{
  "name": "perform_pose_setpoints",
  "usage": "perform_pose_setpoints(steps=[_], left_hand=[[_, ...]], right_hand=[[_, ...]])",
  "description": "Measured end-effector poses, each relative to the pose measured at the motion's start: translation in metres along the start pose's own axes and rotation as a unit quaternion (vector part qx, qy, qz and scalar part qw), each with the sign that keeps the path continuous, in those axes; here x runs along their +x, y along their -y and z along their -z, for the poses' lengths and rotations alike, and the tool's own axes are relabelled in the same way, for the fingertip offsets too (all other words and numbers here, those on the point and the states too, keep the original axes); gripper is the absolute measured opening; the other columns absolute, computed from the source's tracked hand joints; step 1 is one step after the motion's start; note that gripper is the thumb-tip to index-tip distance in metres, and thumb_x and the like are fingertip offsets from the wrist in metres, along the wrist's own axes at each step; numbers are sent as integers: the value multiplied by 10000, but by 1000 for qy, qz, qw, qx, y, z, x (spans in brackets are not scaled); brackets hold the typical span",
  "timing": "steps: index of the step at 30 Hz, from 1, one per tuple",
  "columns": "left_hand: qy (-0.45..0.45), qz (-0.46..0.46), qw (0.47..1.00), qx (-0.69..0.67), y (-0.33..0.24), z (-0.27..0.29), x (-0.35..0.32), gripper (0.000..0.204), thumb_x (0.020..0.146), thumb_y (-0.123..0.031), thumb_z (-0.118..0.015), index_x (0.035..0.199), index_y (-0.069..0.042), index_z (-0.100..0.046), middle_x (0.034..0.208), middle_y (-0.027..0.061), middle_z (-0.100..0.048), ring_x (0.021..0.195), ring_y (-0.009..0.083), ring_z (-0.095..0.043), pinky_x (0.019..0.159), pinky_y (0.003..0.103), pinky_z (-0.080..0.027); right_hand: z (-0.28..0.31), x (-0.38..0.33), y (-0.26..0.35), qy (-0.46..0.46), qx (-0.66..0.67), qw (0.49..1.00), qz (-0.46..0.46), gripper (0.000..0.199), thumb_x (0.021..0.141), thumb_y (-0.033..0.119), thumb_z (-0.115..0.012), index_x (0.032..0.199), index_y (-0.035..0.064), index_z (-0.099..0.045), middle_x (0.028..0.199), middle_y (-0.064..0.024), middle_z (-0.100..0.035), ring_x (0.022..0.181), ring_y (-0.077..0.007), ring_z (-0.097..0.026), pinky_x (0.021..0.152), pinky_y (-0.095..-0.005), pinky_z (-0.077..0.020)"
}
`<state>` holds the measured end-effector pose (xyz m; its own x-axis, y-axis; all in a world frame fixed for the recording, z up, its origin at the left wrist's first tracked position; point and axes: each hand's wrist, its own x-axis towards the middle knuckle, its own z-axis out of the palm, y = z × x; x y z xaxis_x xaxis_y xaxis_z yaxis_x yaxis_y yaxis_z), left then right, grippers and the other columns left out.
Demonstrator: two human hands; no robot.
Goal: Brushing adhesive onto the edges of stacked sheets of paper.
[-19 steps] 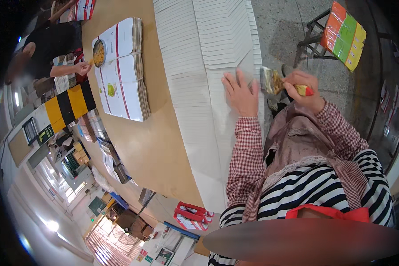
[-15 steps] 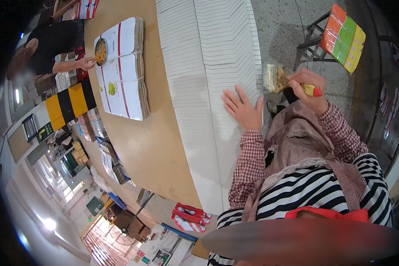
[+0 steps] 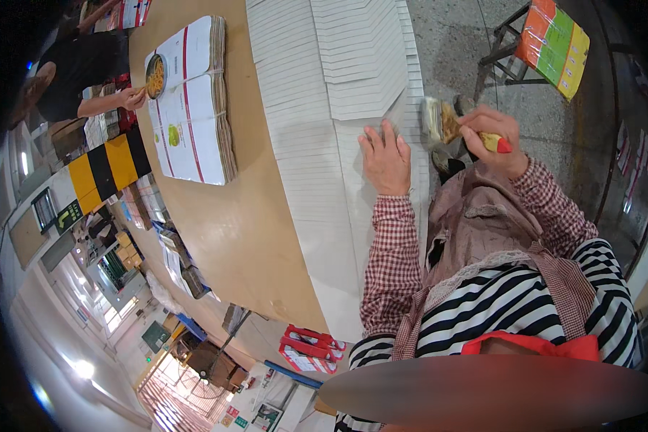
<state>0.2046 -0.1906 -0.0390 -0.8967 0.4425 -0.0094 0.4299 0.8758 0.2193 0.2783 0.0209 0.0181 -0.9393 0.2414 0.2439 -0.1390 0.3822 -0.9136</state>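
My left hand (image 3: pixel 387 160) lies on the overlapping white sheets (image 3: pixel 302 151), its fingers stretched out toward the far side. Just beyond its fingertips, one group of sheets (image 3: pixel 367 101) ends in a stepped edge over the others. My right hand (image 3: pixel 493 140) is closed around a flat brush (image 3: pixel 450 124) with a yellow, red-tipped handle. The brush's bristles are beside the right edge of the sheets; whether they touch is hard to tell.
On the tan tabletop (image 3: pixel 230 237) stands a tied stack of white printed cardboard (image 3: pixel 194 137). Another person's hand (image 3: pixel 131 99) reaches to a round bowl (image 3: pixel 155 77) on it. A stool with a coloured cover (image 3: pixel 552 49) stands right; red-and-white boxes (image 3: pixel 311 349) lie near the table's near end.
My left hand has moved a little left and turned its fingers forward. A group of sheets near it now shows a separate stepped edge. My right hand has brought the brush slightly left.
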Motion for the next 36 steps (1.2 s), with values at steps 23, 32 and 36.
perform_pose_setpoints(steps=[23,32,36], left_hand=[[-1,41,999,-10,10,4,-70,457,896,-288,-510,1319,-114,-494,1326,237,-457,1187,470,-439,953,470,-426],[4,27,999,24,10,6,-66,405,917,-308,-470,1278,-136,-534,1280,227,-501,1134,453,-496,832,450,-503],[-4,26,999,28,11,3,-69,427,918,-327,-479,1302,-143,-513,1302,227,-485,1149,458,-481,864,466,-484]], right_hand=[[-20,-20,-2,-22,-2,999,26,37,770,12,-642,774,-15,-617,780,-106,-623,639,-182,-606,571,-270,-467],[-18,-38,17,-25,-11,999,28,53,769,13,-647,793,-21,-615,756,-104,-598,633,-203,-595,569,-283,-463],[-30,-58,13,-9,14,1000,-1,71,781,20,-653,808,-25,-605,765,-98,-601,652,-188,-594,576,-279,-458]])
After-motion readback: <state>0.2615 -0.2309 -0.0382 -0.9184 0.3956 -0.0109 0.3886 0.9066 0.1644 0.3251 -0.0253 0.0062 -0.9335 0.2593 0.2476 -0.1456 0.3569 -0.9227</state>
